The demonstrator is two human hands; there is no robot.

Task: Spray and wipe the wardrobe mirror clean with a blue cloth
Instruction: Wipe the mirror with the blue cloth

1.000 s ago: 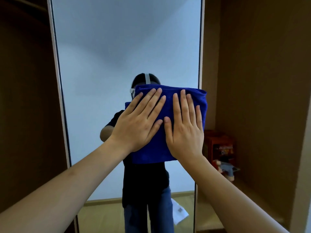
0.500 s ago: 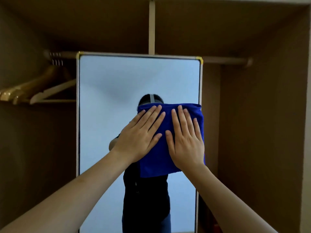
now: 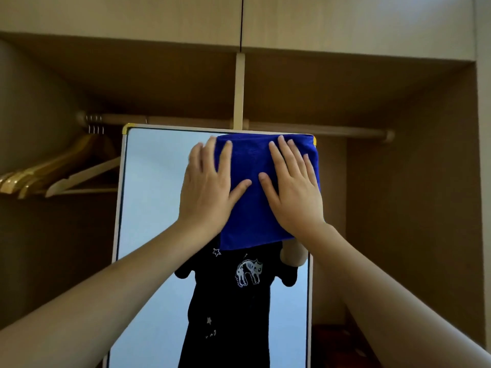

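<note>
Blue cloth (image 3: 252, 208), folded square, flat on mirror (image 3: 159, 208)

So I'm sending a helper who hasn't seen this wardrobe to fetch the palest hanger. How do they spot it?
Look inside the open wardrobe, left of the mirror, under the wooden rail. Several wooden hangers hang bunched there. The pale hanger is the one nearest the mirror, lighter than its golden neighbours.

both hands slid blue cloth (image 3: 255, 197) up mirror (image 3: 156, 208), now at its top edge; left hand (image 3: 206, 192) partly off cloth
</note>
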